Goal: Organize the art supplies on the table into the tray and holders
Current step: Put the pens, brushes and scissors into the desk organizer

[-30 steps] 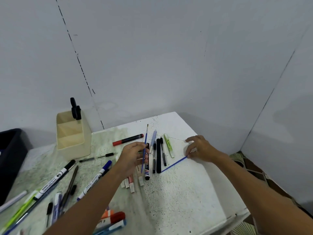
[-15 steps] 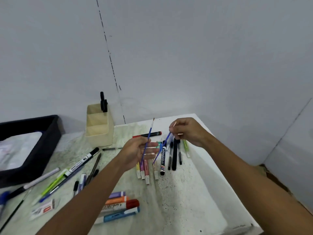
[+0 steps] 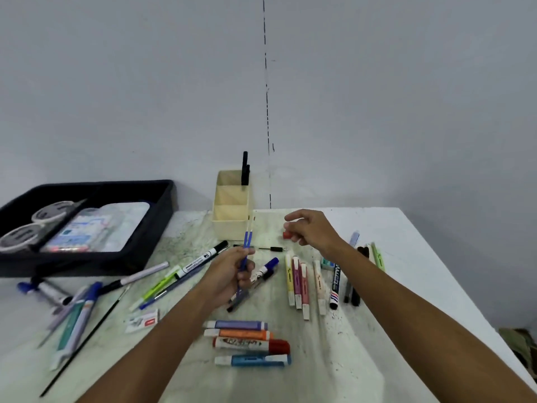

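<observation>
Two thin blue-handled paintbrushes [image 3: 247, 241] are held side by side, nearly upright, tips reaching up in front of the cream holder [image 3: 231, 205]. The left hand [image 3: 232, 271] has its fingers [image 3: 245, 279] clamped on the brushes' lower handles, in front of the holder and above the surface [image 3: 334, 359]. The right hand [image 3: 312, 229] hovers to the right of the holder, its fingers loosely curled and apart, gripping nothing; a red marker cap [image 3: 287, 235] shows just behind them.

The holder stands against the wall, with black pens [image 3: 245, 168] upright in its rear compartment; its two nearer compartments look bare. To the left of the holder lies a black tray [image 3: 87, 228] containing round lids and a clear packet. In front of the holder, four markers [image 3: 250, 341] lie in a stacked row; to the right and in front, pastel highlighters [image 3: 302, 282] lie parallel beside a whiteboard marker [image 3: 335, 286]. To the left and in front of the holder, pens, a black marker [image 3: 200, 260] and a long black brush [image 3: 84, 341] lie scattered.
</observation>
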Tool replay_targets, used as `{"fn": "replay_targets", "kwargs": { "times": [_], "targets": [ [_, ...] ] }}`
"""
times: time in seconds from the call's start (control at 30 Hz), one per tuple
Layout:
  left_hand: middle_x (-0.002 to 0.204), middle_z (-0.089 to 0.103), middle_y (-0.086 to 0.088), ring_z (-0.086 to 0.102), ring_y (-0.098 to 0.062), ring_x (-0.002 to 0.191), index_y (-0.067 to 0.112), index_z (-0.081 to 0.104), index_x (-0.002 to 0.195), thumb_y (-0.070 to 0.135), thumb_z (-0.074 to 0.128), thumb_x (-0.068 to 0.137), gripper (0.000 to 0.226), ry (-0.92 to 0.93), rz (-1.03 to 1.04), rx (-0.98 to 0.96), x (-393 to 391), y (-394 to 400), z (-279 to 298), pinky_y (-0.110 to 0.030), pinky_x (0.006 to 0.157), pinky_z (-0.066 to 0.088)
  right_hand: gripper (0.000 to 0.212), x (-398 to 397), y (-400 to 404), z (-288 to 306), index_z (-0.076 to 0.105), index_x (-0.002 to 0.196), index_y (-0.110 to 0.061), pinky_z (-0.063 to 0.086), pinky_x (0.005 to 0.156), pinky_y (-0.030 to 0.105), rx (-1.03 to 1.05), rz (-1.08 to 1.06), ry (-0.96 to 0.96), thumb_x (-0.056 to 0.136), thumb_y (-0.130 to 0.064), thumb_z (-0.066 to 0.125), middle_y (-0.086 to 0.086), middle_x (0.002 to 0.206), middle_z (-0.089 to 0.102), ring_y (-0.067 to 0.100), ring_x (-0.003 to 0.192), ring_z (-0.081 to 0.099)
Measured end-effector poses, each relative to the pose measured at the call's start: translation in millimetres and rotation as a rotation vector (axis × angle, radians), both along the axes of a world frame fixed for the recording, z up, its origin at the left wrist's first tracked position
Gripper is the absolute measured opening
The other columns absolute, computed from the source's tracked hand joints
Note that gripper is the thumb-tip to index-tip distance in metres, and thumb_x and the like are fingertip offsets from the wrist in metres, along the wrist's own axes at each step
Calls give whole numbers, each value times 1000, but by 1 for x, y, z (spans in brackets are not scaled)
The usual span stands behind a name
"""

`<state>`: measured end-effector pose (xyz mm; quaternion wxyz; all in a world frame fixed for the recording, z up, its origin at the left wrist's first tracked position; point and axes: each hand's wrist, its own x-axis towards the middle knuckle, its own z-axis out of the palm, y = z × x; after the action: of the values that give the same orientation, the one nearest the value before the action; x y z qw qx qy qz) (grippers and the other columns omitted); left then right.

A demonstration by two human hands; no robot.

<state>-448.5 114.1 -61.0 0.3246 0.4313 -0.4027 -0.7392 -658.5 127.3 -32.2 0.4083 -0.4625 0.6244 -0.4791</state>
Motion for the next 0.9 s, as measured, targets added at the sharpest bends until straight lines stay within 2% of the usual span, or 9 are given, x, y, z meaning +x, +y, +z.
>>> {"fn": "replay_targets", "kwargs": {
  "times": [0.1,0.2,0.33,0.43,0.57,0.67,0.73,0.9],
  "targets": [
    [57,49,-4,30,-9,40,6,55,98,10,40,100,16,-8,54,0,28,-11,-6,-17,39,26,13,4,-13,-16,67,99,-4,41,53,21,15,-3,104,87,-4,65,8,75,66,13,57,55],
    [58,49,-4,32,-8,40,7,55,94,9,40,100,16,1,106,4,53,-20,-11,-18,39,28,11,15,-25,-33,70,96,-7,46,67,23,-6,65,348,87,-5,65,0,68,60,12,65,57],
    [59,52,-4,40,-10,41,8,56,91,9,37,101,21,-14,160,12,80,-29,-15,-20,40,35,13,40,-36,-48,73,98,-11,48,72,25,-18,222,577,87,-11,66,3,86,68,14,80,61],
    [58,57,-4,47,-11,42,8,56,92,8,38,101,21,-52,210,13,96,-33,-15,-21,40,41,16,63,-41,-53,73,101,-10,43,73,23,-94,339,651,86,-13,68,-2,86,62,6,73,54],
    [61,59,-5,56,-15,45,8,55,94,9,37,101,20,-90,222,28,114,-34,-15,-23,43,48,26,99,-46,-60,69,115,-18,43,79,27,-148,505,847,90,-21,63,1,107,59,12,90,55],
    [68,59,-9,59,-16,47,8,55,91,9,37,101,20,-115,240,35,126,-32,-15,-25,45,50,32,120,-52,-62,67,120,-19,43,83,27,-159,622,894,88,-25,65,2,113,59,14,98,55],
    [69,60,-10,60,-17,49,8,56,92,9,38,101,19,-116,252,38,134,-32,-16,-26,47,51,31,127,-55,-63,68,116,-18,46,89,32,-156,661,916,87,-28,66,2,114,61,16,103,56],
    [70,61,-11,60,-19,52,7,57,96,10,39,101,19,-135,277,48,150,-31,-17,-27,48,51,23,131,-63,-66,72,105,-17,48,87,35,-119,647,951,87,-31,67,2,105,60,16,98,57]
  ]
}}
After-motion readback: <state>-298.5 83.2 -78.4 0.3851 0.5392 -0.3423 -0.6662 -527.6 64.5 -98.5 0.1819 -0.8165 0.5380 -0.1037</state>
